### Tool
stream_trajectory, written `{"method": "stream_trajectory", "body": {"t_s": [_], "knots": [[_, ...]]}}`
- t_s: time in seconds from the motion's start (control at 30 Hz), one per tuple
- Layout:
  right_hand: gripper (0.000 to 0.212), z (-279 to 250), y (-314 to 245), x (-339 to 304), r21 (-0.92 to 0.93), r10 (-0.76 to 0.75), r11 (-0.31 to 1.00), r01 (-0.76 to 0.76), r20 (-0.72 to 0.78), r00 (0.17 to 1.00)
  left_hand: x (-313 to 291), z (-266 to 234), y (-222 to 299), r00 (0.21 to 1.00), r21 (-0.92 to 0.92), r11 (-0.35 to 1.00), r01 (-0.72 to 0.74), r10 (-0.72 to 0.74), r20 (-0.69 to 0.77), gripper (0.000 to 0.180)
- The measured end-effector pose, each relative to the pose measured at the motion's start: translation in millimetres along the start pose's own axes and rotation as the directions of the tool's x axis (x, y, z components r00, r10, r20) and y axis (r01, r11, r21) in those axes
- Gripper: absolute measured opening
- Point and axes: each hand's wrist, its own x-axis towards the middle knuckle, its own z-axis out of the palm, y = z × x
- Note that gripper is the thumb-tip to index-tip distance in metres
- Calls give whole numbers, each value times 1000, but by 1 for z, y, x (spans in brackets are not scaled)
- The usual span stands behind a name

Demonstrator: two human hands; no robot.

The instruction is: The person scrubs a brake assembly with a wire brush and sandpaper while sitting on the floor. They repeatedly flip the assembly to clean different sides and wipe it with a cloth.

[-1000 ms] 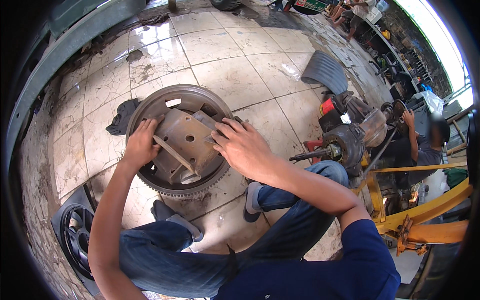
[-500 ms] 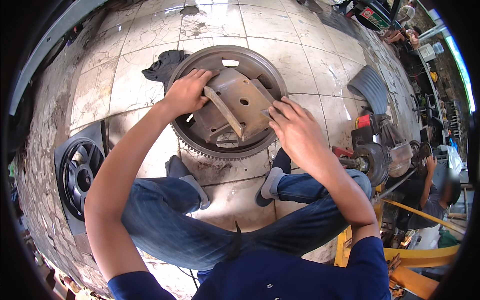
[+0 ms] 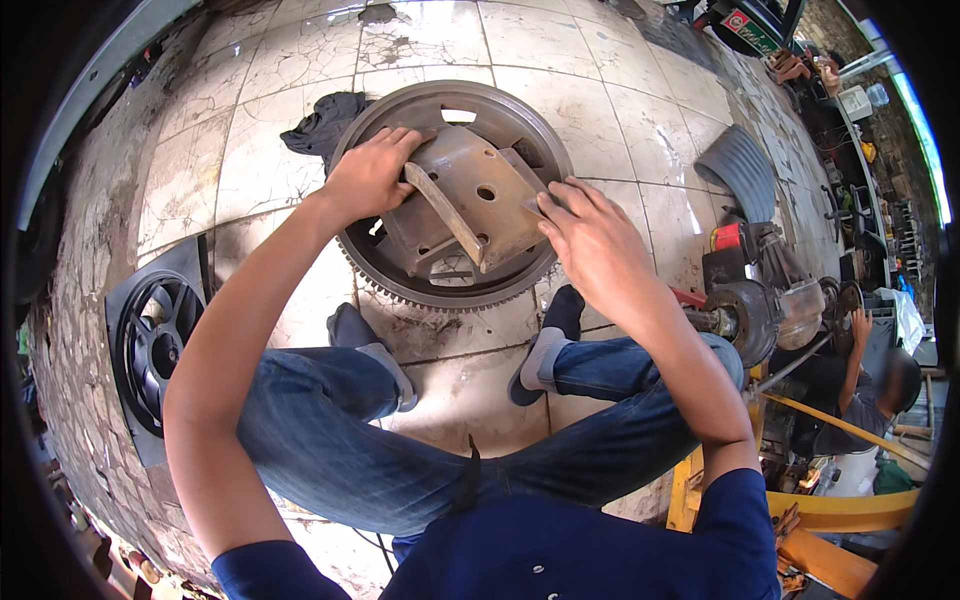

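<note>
A rusty metal bracket (image 3: 500, 205), with several holes and an upright flange along its near left side, lies tilted on a round toothed flywheel (image 3: 445, 292). The flywheel rests on the tiled floor between and beyond my feet. My left hand (image 3: 375, 172) is closed round the bracket's upper left edge, with some fingertips hidden behind the flange. At the opposite corner my right hand (image 3: 592, 225) grips the bracket's right edge, fingers bent over it and thumb below.
A dark cloth (image 3: 322, 125) lies left of the flywheel. Nearer on the left stands a black fan in its shroud (image 3: 155, 345). To the right are a curved grey ribbed sheet (image 3: 738, 170), greasy machine parts (image 3: 745, 310) and a yellow frame (image 3: 840, 508). Another person (image 3: 870, 410) works at the far right.
The scene sits slightly higher in the picture. Both hands keep their places on the bracket, which has shifted only a little with the flywheel in view.
</note>
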Motion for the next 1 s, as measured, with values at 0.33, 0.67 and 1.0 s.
{"method": "stream_trajectory", "body": {"t_s": [0.33,0.67,1.0], "knots": [[33,-2,-1,-1,-5,5,1000,-5,16,1000,1,7,-5,999,-5,1000,-19,19,-32,66],[33,4,4,6,-12,-13,1000,13,-14,1000,1,9,-6,999,8,1000,-25,26,-45,62],[34,6,12,8,17,64,998,-64,-3,998,2,7,-2,997,23,999,-49,50,-57,70]]}}
